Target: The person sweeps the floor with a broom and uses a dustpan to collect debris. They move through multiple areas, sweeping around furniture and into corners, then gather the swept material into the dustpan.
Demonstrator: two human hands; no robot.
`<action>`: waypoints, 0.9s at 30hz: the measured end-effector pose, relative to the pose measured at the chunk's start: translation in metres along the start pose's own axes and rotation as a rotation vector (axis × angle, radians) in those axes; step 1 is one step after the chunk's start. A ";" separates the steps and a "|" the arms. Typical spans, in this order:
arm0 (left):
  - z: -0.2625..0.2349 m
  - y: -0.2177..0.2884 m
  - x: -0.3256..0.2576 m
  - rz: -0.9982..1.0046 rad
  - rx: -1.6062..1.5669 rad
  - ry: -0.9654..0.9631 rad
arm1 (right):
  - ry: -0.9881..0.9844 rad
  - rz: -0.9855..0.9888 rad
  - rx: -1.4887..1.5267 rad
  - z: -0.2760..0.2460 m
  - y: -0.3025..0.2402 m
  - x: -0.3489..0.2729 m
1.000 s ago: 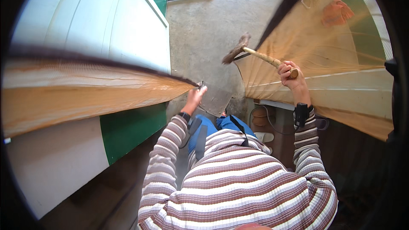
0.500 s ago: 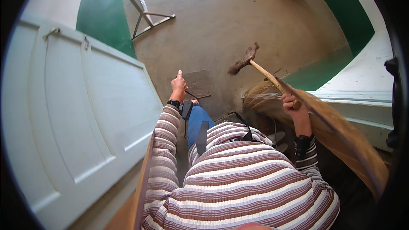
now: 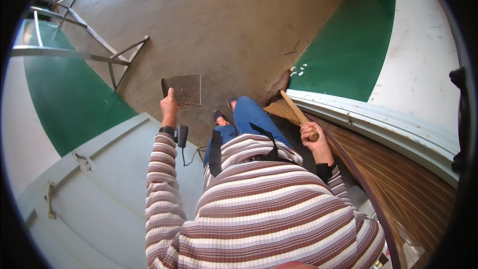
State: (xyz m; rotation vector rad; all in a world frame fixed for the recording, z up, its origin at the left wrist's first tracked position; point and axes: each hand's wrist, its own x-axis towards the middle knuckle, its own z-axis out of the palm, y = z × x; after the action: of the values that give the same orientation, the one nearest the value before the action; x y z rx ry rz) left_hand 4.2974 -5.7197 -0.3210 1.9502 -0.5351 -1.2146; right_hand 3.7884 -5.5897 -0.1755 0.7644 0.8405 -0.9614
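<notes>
My left hand (image 3: pixel 169 109) is closed, thumb up, around the handle of a flat, square dark dustpan (image 3: pixel 191 88); the hand hides most of that handle. Bits of dirt lie on the pan, which is just above or on the floor; I cannot tell which. My right hand (image 3: pixel 313 137) grips the end of a light wooden handle (image 3: pixel 295 107). This belongs to a hand broom whose brown, shaggy head (image 3: pixel 277 89) is at the foot of the green wall, beside the white door frame.
A pale blue door (image 3: pixel 119 179) stands open on the left. At the right is a brown wooden door (image 3: pixel 393 184) beside the white frame (image 3: pixel 358 122). A metal stand (image 3: pixel 117 57) rests on the floor at the far left. Dark scraps (image 3: pixel 294 50) lie near the green wall (image 3: pixel 343 40).
My view has turned to the right. The broom has come down from over the open floor to the wall's base by the door frame. The dustpan has moved ahead of my feet, left.
</notes>
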 end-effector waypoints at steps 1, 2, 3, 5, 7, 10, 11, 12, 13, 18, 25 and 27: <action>-0.001 0.009 0.018 0.033 0.048 0.006 | 0.034 -0.012 0.097 0.006 0.004 0.014; -0.006 0.020 0.040 0.066 0.099 0.011 | 0.037 -0.024 0.177 0.015 0.009 0.036; 0.000 0.033 0.060 0.077 0.123 -0.006 | 0.073 -0.032 0.318 0.025 0.001 0.059; -0.004 0.049 0.099 -0.004 0.058 0.027 | -0.039 -0.062 0.188 0.060 0.000 0.107; -0.001 0.065 0.121 0.040 0.085 0.042 | 0.001 -0.227 0.021 0.101 -0.003 0.152; 0.013 0.096 0.147 -0.004 0.105 0.075 | -0.018 -0.106 0.125 0.189 -0.008 0.209; 0.010 0.106 0.152 0.009 0.104 0.076 | -0.061 -0.213 0.000 0.217 0.005 0.226; 0.010 0.117 0.156 -0.005 0.120 0.069 | -0.011 -0.141 0.013 0.244 0.009 0.243; 0.014 0.130 0.163 -0.009 0.128 0.064 | -0.042 -0.074 -0.017 0.271 0.012 0.256; 0.049 0.181 0.207 0.017 0.242 0.058 | -0.182 0.250 -0.120 0.369 -0.002 0.316; 0.086 0.229 0.258 0.073 0.303 -0.022 | -0.291 0.201 -0.147 0.355 -0.063 0.270; 0.088 0.239 0.271 0.121 0.320 -0.026 | -0.166 0.054 -0.217 0.337 -0.063 0.237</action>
State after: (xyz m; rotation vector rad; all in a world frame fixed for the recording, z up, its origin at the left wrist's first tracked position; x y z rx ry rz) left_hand 4.3537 -6.0872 -0.3108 2.1317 -0.8941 -1.1326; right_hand 3.8949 -5.9881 -0.2354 0.5107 0.7611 -0.8570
